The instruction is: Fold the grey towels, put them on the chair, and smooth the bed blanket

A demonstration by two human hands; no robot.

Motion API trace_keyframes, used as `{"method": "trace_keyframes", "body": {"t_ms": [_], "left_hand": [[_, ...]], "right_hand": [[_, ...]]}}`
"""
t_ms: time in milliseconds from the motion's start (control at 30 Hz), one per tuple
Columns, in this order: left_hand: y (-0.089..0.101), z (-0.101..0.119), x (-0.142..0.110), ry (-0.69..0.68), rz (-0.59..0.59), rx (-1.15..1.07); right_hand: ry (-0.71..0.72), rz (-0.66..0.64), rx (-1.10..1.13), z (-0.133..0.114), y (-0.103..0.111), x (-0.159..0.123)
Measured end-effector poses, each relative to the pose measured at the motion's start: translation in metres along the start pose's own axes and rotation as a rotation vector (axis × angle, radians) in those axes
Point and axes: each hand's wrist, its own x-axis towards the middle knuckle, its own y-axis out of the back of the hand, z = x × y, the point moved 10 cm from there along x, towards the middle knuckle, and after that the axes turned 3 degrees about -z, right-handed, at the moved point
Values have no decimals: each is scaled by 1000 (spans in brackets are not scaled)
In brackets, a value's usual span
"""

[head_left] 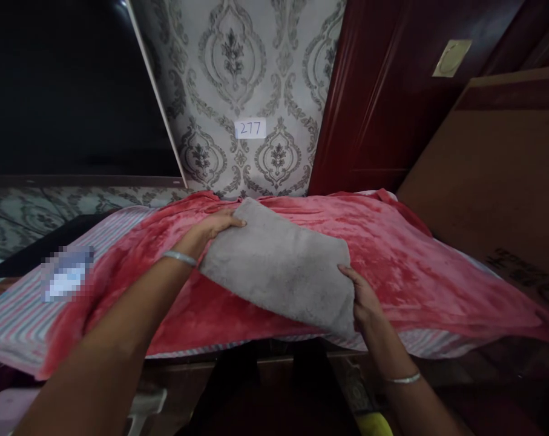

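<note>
A grey, soft-looking rectangular cloth (281, 266) is held spread out and slightly tilted between the two hands, over a red plush blanket (387, 260). Beneath the blanket, a striped sheet (17, 312) is exposed at the side and along the near edge. The cloth is pinched near its far left corner by the left hand (215, 224), with the thumb on top, and its right edge is gripped by the right hand (366, 297), also thumb uppermost; the fingers underneath are mostly hidden. Whether the cloth's underside touches the blanket cannot be told.

The step in hand is judged to be two-handed handling of the opened-out cloth. For any next move, matched control of both ends seems to be called for, since the limp middle could sag or crease if one side were slackened.
</note>
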Motion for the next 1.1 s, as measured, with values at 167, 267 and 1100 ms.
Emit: {"method": "trace_keyframes", "body": {"t_ms": [167,267,1100], "left_hand": [[7,25,62,31,21,491],[5,38,88,-5,41,725],[19,-98,-12,-113,426,-23]], "right_hand": [[69,24,164,19,-26,-11],[19,-3,226,38,-44,-17],[-206,-147,584,96,-118,-24]]}}
